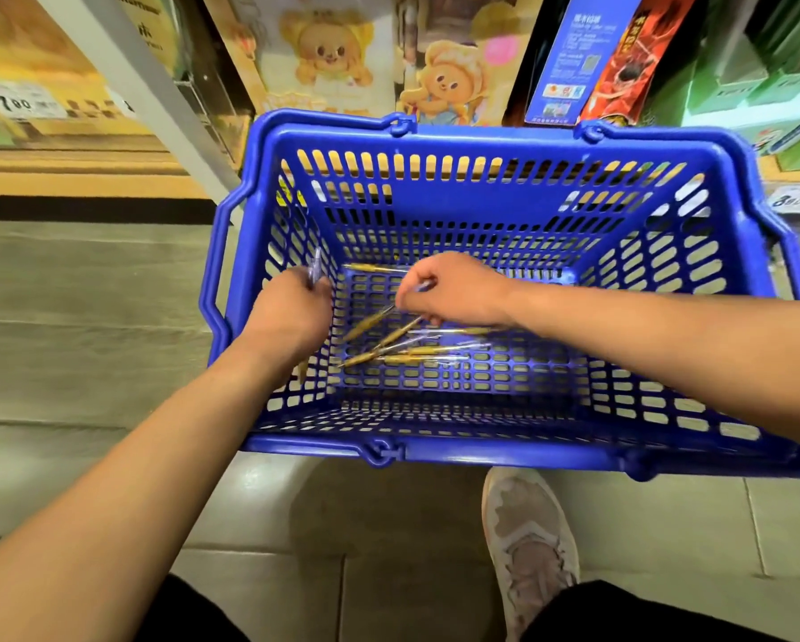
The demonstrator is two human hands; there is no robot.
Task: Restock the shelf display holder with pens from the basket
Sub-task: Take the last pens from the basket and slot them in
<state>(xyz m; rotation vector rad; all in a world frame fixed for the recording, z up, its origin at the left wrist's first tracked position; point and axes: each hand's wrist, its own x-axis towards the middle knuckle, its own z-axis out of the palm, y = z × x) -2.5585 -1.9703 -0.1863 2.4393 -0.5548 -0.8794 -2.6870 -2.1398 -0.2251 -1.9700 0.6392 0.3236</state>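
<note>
Grey floor tiles (389,525) and a pale shoe (528,539) sit before the blue basket (481,456), which rests on the floor at the foot of a shop shelf (87,178). Near the basket's left wall, the left hand (291,312) has its fingers clenched round a held pen (314,267), clear end poking up. At the middle, the right hand (453,294) pinches another pen (423,285). Gold-banded loose pens (416,350) lie crossed on the slotted bottom. Cartoon-bear boxes (328,53) stand beyond; the display holder is not discernible. Slim, slick barrels could slip from a crowded grip or snag in the slots.
</note>
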